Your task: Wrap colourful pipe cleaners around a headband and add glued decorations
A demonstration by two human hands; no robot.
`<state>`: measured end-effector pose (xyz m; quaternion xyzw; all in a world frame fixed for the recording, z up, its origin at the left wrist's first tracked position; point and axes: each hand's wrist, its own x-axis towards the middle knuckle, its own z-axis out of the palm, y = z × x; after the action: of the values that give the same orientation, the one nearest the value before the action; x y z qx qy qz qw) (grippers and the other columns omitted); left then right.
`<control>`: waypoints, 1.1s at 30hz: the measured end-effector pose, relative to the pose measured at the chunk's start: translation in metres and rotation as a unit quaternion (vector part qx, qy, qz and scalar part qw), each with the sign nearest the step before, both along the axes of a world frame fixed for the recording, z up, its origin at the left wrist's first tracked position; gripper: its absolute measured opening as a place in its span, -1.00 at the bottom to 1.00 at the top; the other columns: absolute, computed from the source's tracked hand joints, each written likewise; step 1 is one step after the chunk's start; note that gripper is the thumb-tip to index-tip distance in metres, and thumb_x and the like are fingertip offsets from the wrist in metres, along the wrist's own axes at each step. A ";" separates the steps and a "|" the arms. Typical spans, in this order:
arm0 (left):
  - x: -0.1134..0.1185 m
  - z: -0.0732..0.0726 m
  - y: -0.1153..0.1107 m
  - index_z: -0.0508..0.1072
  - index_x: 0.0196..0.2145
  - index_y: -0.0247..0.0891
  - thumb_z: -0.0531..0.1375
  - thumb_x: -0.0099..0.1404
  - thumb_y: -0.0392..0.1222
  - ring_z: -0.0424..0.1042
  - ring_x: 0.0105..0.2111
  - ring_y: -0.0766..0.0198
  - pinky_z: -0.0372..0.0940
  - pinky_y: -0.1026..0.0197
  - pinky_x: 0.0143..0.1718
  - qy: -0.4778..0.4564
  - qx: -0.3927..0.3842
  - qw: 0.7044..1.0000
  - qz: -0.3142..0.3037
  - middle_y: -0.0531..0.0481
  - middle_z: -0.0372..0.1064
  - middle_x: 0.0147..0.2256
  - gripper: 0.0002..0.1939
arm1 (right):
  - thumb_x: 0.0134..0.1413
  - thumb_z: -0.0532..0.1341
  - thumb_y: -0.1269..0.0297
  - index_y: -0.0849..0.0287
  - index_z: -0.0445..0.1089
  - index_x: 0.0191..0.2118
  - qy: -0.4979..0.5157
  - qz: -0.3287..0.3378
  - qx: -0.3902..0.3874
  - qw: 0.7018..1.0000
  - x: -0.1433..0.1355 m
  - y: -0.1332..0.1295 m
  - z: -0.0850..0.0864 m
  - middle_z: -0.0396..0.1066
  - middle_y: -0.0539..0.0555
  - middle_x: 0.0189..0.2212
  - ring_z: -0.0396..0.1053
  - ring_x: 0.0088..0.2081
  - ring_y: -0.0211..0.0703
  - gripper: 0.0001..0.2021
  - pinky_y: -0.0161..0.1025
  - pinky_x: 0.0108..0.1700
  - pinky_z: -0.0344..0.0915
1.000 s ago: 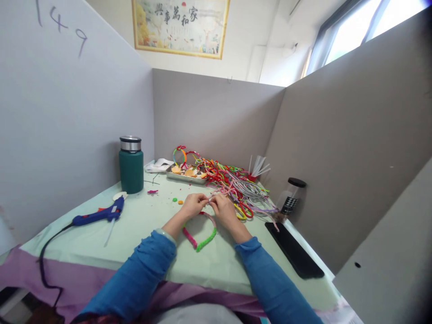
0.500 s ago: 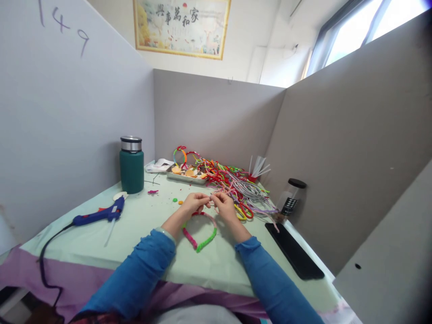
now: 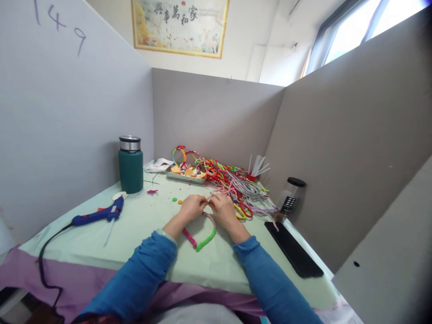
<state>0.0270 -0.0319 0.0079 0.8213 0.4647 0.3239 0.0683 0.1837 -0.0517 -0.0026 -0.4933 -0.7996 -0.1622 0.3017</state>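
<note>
My left hand [image 3: 193,208] and my right hand [image 3: 222,208] meet at the fingertips over the middle of the table. Both are closed in a pinch, and what they hold between them is too small or hidden to name. Just below them lies a loop [image 3: 206,242] wrapped in fuzzy pink, red and green, its upper left part covered by my left hand. A green dot [image 3: 174,199] and an orange dot [image 3: 180,202] rest on the cloth left of my left hand.
A blue glue gun [image 3: 97,216] and a green bottle [image 3: 131,167] are at the left. Behind my hands are a metal tray [image 3: 185,178] and a heap of pipe cleaners [image 3: 236,180]. A black phone [image 3: 293,249] and a clear jar [image 3: 290,198] stand at the right.
My hands have turned slightly and drawn closer together, with the fingers curled more. My left hand now covers more of the loop's upper left side. The view has shifted a little.
</note>
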 end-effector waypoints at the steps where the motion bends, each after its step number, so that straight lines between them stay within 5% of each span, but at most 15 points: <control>1: 0.000 0.000 -0.001 0.55 -0.36 -0.21 0.09 0.21 -0.20 0.38 -0.39 0.27 0.11 0.28 -0.38 0.009 0.004 1.000 0.000 -0.05 0.50 -0.38 -0.78 | 0.17 0.12 0.30 0.16 0.39 -0.34 -0.014 -0.007 -0.001 1.000 -0.001 0.000 0.000 0.40 0.10 -0.32 0.29 -0.25 -0.11 -0.87 -0.19 -0.18 0.07; 6: 0.000 0.000 -0.002 0.54 -0.36 -0.21 0.09 0.19 -0.23 0.38 -0.42 0.28 0.09 0.29 -0.41 0.000 -0.004 1.000 0.013 -0.04 0.50 -0.41 -0.79 | 0.16 0.11 0.34 0.18 0.36 -0.31 0.016 -0.028 -0.020 0.999 -0.002 0.001 -0.004 0.39 0.12 -0.31 0.28 -0.27 -0.11 -0.89 -0.20 -0.20 0.09; 12: 0.001 -0.002 0.005 0.46 -0.45 -0.26 0.08 0.18 -0.20 0.33 -0.54 0.36 0.12 0.32 -0.45 -0.123 -0.076 0.989 -0.032 0.01 0.48 -0.49 -0.82 | 0.11 0.09 0.37 0.18 0.34 -0.41 0.222 0.046 -0.056 0.972 0.000 0.008 -0.008 0.36 0.08 -0.39 0.28 -0.32 -0.16 -0.87 -0.26 -0.27 0.13; 15: 0.004 -0.003 0.006 0.41 -0.41 -0.29 0.11 0.16 -0.13 0.20 -0.69 0.43 0.08 0.33 -0.58 -0.235 -0.197 0.949 -0.077 0.01 0.47 -0.49 -0.82 | 0.04 0.11 0.32 0.18 0.31 -0.47 0.362 0.088 -0.088 0.924 -0.004 0.012 -0.009 0.34 0.03 -0.48 0.26 -0.38 -0.19 -0.87 -0.27 -0.32 0.14; 19: 0.008 -0.002 0.002 0.36 -0.37 -0.30 0.21 0.05 -0.04 0.16 -0.73 0.49 0.04 0.35 -0.66 -0.372 -0.354 0.846 -0.145 0.01 0.45 -0.46 -0.73 | -0.04 0.16 0.19 0.18 0.32 -0.45 0.544 0.175 -0.182 0.800 -0.013 0.012 -0.009 0.30 -0.02 -0.53 0.23 -0.47 -0.24 -0.84 -0.30 -0.40 0.16; 22: 0.007 -0.001 0.002 0.38 -0.42 -0.33 0.27 -0.03 -0.04 0.15 -0.73 0.50 0.03 0.36 -0.66 -0.397 -0.369 0.827 -0.148 0.05 0.38 -0.54 -0.69 | -0.09 0.20 0.14 0.19 0.33 -0.45 0.583 0.204 -0.225 0.753 -0.014 0.011 -0.006 0.27 -0.06 -0.58 0.18 -0.54 -0.29 -0.80 -0.33 -0.47 0.13; 27: 0.003 -0.003 0.010 0.41 -0.48 -0.33 0.21 0.04 -0.03 0.10 -0.74 0.47 -0.03 0.33 -0.67 -0.321 -0.283 0.901 -0.073 0.09 0.29 -0.64 -0.74 | 0.00 0.16 0.16 0.19 0.41 -0.42 0.482 0.152 -0.167 0.847 0.000 0.012 0.000 0.34 -0.01 -0.53 0.22 -0.49 -0.24 -0.80 -0.30 -0.43 0.16; 33: -0.001 -0.004 0.010 0.51 -0.45 -0.29 0.15 0.13 -0.14 0.31 -0.51 0.34 0.13 0.31 -0.45 -0.144 -0.103 0.984 -0.021 0.03 0.41 -0.54 -0.81 | 0.09 0.14 0.31 0.15 0.46 -0.30 0.298 0.103 -0.040 0.948 0.007 0.008 0.001 0.43 0.08 -0.31 0.33 -0.25 -0.16 -0.85 -0.24 -0.17 0.19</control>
<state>0.0262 -0.0214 0.0040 0.7643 0.4633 0.3875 0.2259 0.1910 -0.0439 -0.0017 -0.4455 -0.7260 0.0565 0.5208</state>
